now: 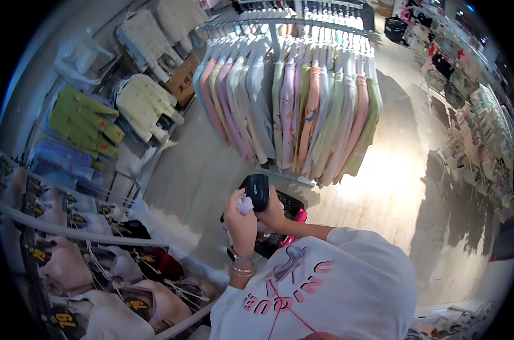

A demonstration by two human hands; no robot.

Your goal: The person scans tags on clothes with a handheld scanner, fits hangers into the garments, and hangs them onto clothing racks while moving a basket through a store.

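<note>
My left hand, with a watch and bracelets at its wrist, is closed around a small lilac cloth. Beside it, my right hand grips a black handheld device with a rounded head. The two hands are close together in front of my white shirt. Below them is a black basket with a pink edge, partly hidden by my hands and forearms.
Ahead stands a rack of pastel clothes on white hangers. At the lower left, a display bin holds bras and price signs. Clothes hang along the left wall, near a cardboard box. More garments line the right side.
</note>
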